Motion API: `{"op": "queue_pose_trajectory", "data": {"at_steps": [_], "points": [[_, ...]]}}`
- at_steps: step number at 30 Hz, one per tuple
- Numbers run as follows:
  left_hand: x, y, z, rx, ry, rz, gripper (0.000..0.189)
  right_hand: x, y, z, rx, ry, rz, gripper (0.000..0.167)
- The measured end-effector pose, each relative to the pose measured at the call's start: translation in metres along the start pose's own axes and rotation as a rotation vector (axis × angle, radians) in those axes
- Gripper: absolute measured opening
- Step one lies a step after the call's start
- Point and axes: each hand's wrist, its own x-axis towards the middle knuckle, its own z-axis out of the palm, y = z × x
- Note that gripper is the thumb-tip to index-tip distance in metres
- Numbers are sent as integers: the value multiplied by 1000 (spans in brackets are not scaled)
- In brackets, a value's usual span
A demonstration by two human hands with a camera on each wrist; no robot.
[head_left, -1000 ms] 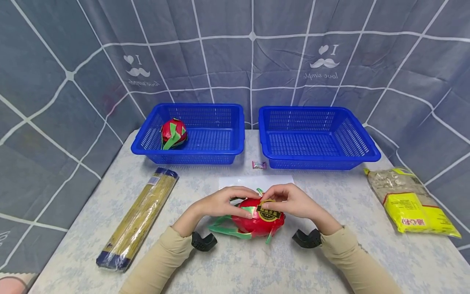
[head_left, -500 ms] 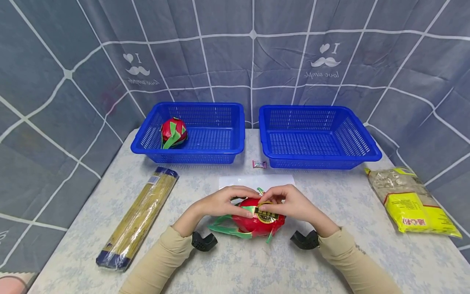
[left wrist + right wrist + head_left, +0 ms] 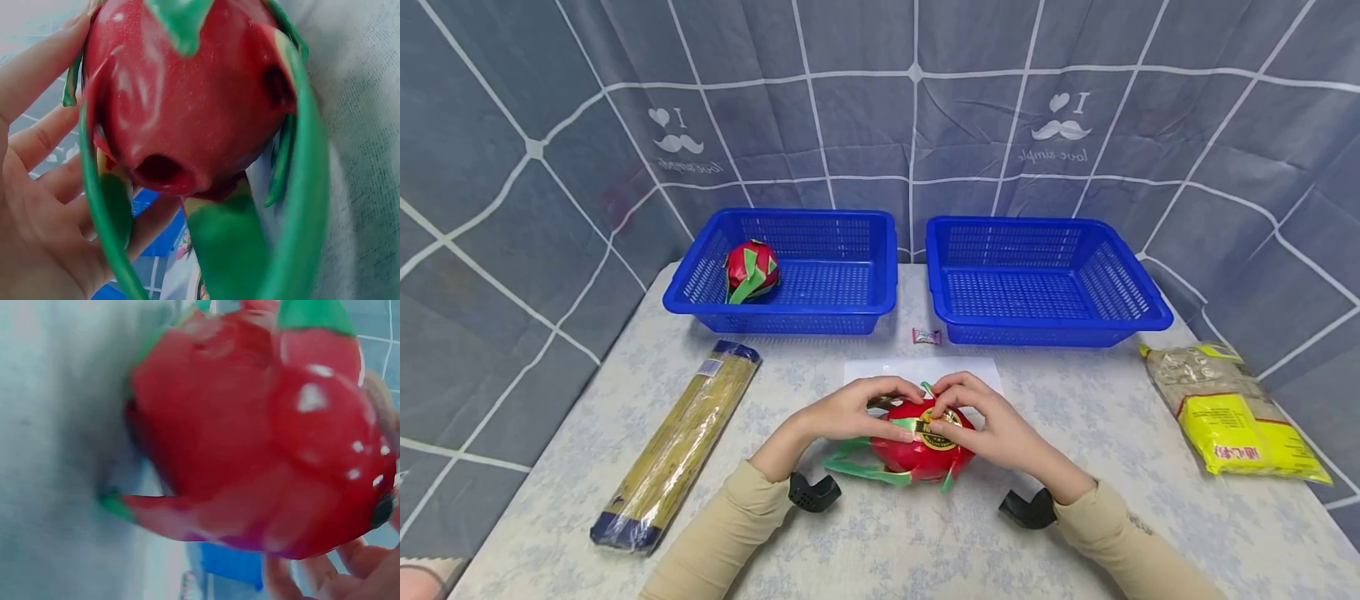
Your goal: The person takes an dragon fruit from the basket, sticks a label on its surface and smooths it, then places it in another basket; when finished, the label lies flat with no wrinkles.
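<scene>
A red artificial dragon fruit with green-tipped leaves lies on its side on the table in front of me. From its left end, my left hand holds it, thumb on the near side and fingers over the far side. My right hand curls over the other end, its thumb on a round black-and-gold sticker on the fruit. That thumb and the fingers hide part of the sticker. Two holes show in the leafy end of the dragon fruit in the left wrist view. The right wrist view shows its smooth red side.
Two blue baskets stand at the back; the left basket holds another dragon fruit. A small wrapped candy and a white sheet lie before them. Packaged noodles lie left, a yellow-labelled bag right.
The right hand's fingers have shifted over the fruit's top, and its thumb now lies on the sticker. The sticker, tilted up before, now lies against the fruit. The left hand keeps its hold.
</scene>
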Motion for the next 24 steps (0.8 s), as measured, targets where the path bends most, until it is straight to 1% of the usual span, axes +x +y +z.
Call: {"op": "queue_pose_trajectory", "data": {"at_steps": [2, 5, 8, 10, 12, 13, 14, 16, 18, 20, 21, 23, 24], "points": [[0, -1, 0, -17, 20, 1, 30, -4, 5, 2, 69, -32, 19, 16], [0, -1, 1, -26, 63, 14, 22, -8, 12, 5, 159, -47, 76, 22], [1, 1, 4, 0, 97, 46, 18, -10, 16, 8, 228, -35, 116, 27], [2, 4, 8, 17, 108, 68, 17, -10, 16, 10, 256, -12, 115, 28], [4, 5, 15, 51, 137, 88, 16, -10, 15, 13, 254, 24, 105, 28], [5, 6, 18, 68, 155, 98, 15, -10, 11, 13, 249, 41, 107, 28], [6, 11, 21, 78, 174, 97, 15, -9, 7, 13, 242, 56, 103, 27], [9, 10, 25, 109, 211, 101, 17, -9, 9, 14, 228, 70, 85, 27], [10, 10, 28, 129, 243, 86, 20, -9, 11, 15, 211, 53, 79, 26], [11, 10, 30, 133, 258, 68, 22, -10, 17, 16, 213, 14, 66, 27], [11, 5, 31, 140, 264, 64, 23, -11, 23, 17, 212, -5, 59, 28], [11, 5, 33, 145, 280, 48, 25, -12, 23, 17, 203, -37, 50, 30], [11, 4, 34, 146, 286, 50, 26, -12, 23, 17, 198, -43, 38, 30]]}}
